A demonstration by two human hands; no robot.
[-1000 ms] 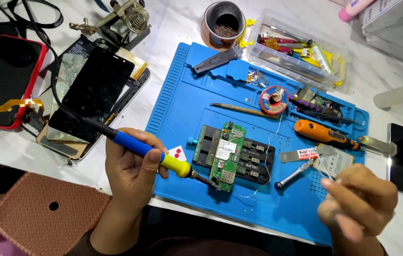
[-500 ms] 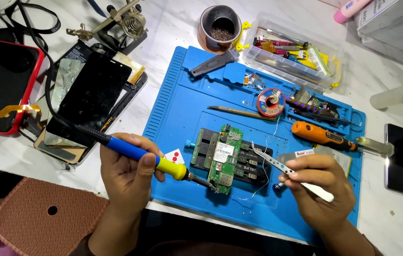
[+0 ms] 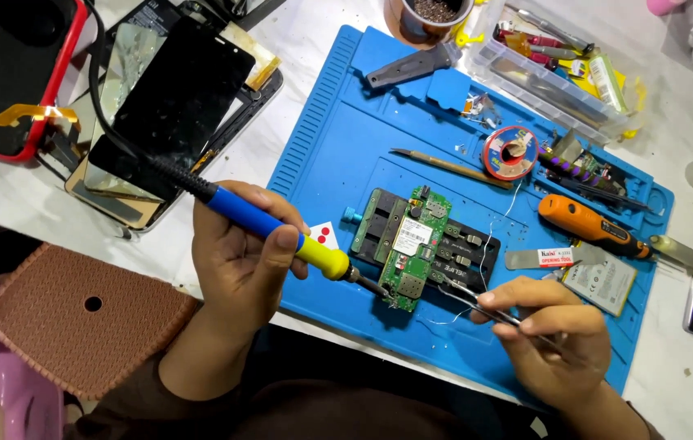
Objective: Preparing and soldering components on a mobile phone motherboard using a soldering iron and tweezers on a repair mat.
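- I see the green circuit board (image 3: 412, 248) clamped in a black holder (image 3: 424, 244) on the blue mat (image 3: 338, 138). It sits upright and flat, so the set-up part looks done to me.
- My left hand (image 3: 240, 261) has its fingers closed around the blue and yellow soldering iron (image 3: 281, 236). The metal tip touches the bottom end of the board, at about 6 o'clock on it.
- My right hand (image 3: 554, 334) pinches thin tweezers (image 3: 485, 305) with closed fingers. The tweezer points reach in from 4 o'clock and stop just beside the board's lower right edge.
- A thin wire (image 3: 489, 244) runs along the board's right side. I cannot tell if the tweezers hold it.
- I judge the joining work is in the middle: heat is on the board, but I cannot see a finished joint.
- At 2 o'clock from the board lie a solder spool (image 3: 509, 152) and an orange screwdriver (image 3: 587, 226). At 10 o'clock a black phone screen (image 3: 171, 98) rests on the bench (image 3: 28, 204).
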